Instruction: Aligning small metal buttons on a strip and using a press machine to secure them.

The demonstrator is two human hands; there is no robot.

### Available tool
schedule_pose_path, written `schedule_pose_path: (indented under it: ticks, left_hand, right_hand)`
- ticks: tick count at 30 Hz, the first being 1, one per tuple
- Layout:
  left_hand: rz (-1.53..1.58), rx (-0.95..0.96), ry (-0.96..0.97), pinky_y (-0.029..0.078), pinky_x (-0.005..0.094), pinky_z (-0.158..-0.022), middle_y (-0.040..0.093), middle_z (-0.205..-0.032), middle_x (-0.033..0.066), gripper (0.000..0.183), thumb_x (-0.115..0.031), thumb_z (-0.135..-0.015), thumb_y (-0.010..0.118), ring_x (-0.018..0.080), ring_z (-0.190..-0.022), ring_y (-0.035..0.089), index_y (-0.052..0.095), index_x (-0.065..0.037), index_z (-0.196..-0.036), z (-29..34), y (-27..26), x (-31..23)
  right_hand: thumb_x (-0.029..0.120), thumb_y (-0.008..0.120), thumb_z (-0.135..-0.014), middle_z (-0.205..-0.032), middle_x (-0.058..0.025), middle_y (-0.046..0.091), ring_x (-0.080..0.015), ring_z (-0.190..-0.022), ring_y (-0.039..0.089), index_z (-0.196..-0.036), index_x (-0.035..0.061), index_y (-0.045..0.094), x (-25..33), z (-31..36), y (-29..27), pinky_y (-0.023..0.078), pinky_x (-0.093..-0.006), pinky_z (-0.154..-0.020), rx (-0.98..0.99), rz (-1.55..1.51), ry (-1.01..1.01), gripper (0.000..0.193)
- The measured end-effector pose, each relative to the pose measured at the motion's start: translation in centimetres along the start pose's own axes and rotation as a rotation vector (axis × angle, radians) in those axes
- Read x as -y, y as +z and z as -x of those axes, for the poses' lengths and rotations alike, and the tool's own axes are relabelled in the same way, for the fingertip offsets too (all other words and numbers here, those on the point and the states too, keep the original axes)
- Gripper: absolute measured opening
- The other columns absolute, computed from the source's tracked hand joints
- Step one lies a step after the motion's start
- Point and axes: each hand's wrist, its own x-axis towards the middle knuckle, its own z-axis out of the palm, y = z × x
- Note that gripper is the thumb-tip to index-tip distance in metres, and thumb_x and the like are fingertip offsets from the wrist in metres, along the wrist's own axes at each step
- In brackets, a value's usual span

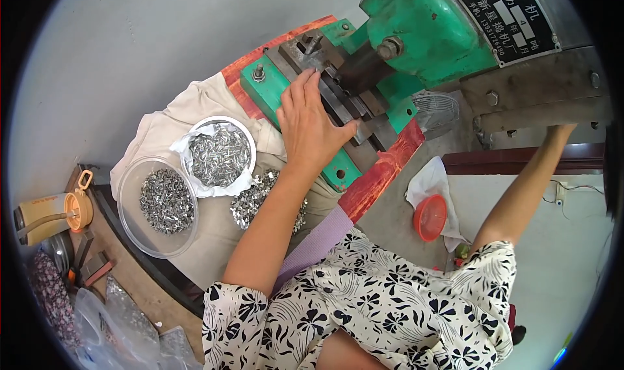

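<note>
My left hand [311, 123] rests over the steel die block [335, 100] of a green bench press [422, 35]. Its fingertips reach the die's far side, and the thumb lies apart at the near side. Fingers and thumb are spread; no held piece shows between them. Above the die is the dark ram [361, 67]. My right forearm [526, 181] is raised toward a grey metal bar [546, 113] on the press, which hides the hand's fingers. Left of my left arm, a white bowl [250, 142] holds small shiny metal pieces on a white liner.
A clear plastic tub [123, 204] of small metal parts stands beside the bowl. A loose heap of metal pieces [250, 204] lies on beige cloth [201, 97]. An orange-lidded jug [78, 211] and plastic bags [117, 324] are lower left. A red basket [430, 218] sits at right.
</note>
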Motion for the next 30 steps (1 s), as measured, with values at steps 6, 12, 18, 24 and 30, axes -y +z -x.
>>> schedule_pose_path:
  ticks: [6, 12, 18, 24, 30]
  left_hand:
    - [-0.025, -0.017, 0.014, 0.036, 0.0447, -0.102, 0.041, -0.142, 0.0095, 0.095, -0.025, -0.058, 0.089, 0.0315, -0.13, 0.038, 0.041, 0.001, -0.136, 0.1, 0.1, -0.1]
    - [-0.032, -0.006, 0.004, 0.035, 0.0444, -0.102, 0.041, -0.142, 0.0094, 0.095, -0.024, -0.058, 0.089, 0.0312, -0.13, 0.038, 0.042, 0.001, -0.137, 0.0, -0.1, -0.3]
    - [-0.033, -0.006, -0.005, 0.035, 0.0454, -0.102, 0.041, -0.141, 0.0102, 0.094, -0.024, -0.058, 0.089, 0.0328, -0.128, 0.038, 0.042, 0.002, -0.135, -0.2, 0.1, -0.5]
    - [-0.068, -0.043, 0.012, 0.034, 0.048, -0.101, 0.043, -0.136, 0.0126, 0.093, -0.023, -0.052, 0.088, 0.0355, -0.127, 0.038, 0.043, 0.002, -0.13, -1.0, 0.6, -1.1]
    - [-0.019, -0.03, 0.046, 0.03, 0.0484, -0.105, 0.043, -0.134, 0.0149, 0.092, -0.022, -0.051, 0.085, 0.036, -0.128, 0.037, 0.043, 0.002, -0.129, 0.9, 0.0, -1.1]
  right_hand:
    - [0.018, 0.064, -0.09, -0.108, -0.0127, 0.068, -0.0221, -0.094, 0.065, -0.109, -0.0055, 0.065, 5.0, -6.8, -0.4, 0.053, -0.0354, -0.081, 0.224, -0.028, 0.101, 0.03]
    - [0.018, 0.065, -0.09, -0.107, -0.0123, 0.068, -0.0217, -0.092, 0.065, -0.109, -0.0053, 0.065, 5.5, -6.2, 0.0, 0.054, -0.0352, -0.08, 0.185, -0.035, 0.113, 0.03]
    - [0.018, 0.065, -0.089, -0.105, -0.0118, 0.068, -0.0213, -0.09, 0.065, -0.108, -0.0052, 0.065, 2.1, 3.0, 2.5, 0.054, -0.0349, -0.08, -0.191, -0.151, 0.114, 0.03]
    - [0.017, 0.066, -0.089, -0.103, -0.0109, 0.067, -0.0203, -0.089, 0.065, -0.107, -0.0049, 0.065, -1.7, 5.1, 1.5, 0.054, -0.0339, -0.078, -0.175, -0.097, -0.006, 0.028]
    - [0.013, 0.065, -0.088, -0.096, -0.0062, 0.065, -0.0165, -0.082, 0.062, -0.102, -0.0027, 0.064, -5.5, -2.1, -2.2, 0.052, -0.0297, -0.073, 0.067, -0.223, 0.162, 0.021]
